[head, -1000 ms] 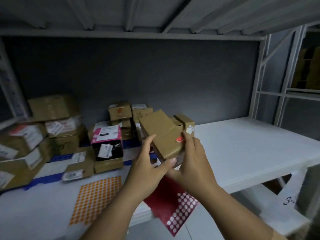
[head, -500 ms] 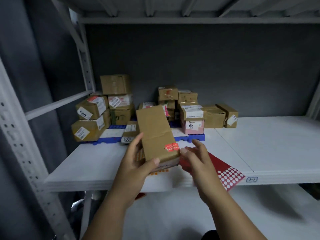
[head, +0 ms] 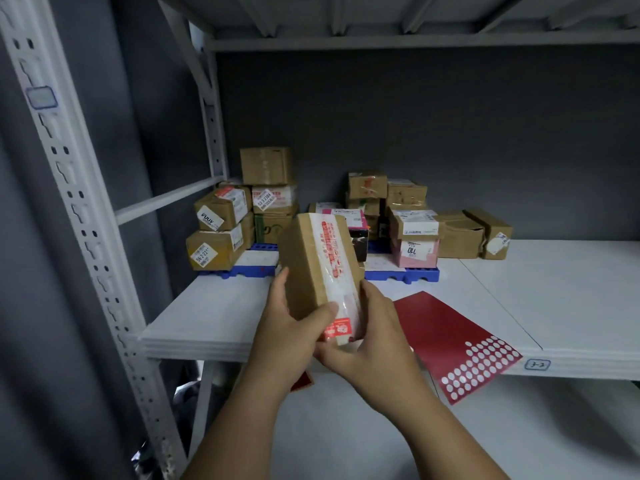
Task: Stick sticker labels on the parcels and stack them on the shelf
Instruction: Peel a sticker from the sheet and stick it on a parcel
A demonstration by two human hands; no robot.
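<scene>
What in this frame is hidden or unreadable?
- Head view: the held parcel underside, covered by the left hand and right hand.
- Red sticker print: too small to read.
- Red sticker sheet: near corner behind the right hand.
- Rear parcels: partly blocked by the held parcel.

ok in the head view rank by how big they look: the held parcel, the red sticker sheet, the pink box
1. red sticker sheet
2. held parcel, though its nearness to the camera inflates it
3. pink box, farther back

Both forearms extended forward; left hand [head: 287,327] and right hand [head: 372,336] gripping tall brown cardboard parcel [head: 318,268] from opposite sides, thumbs wrapped.
</scene>
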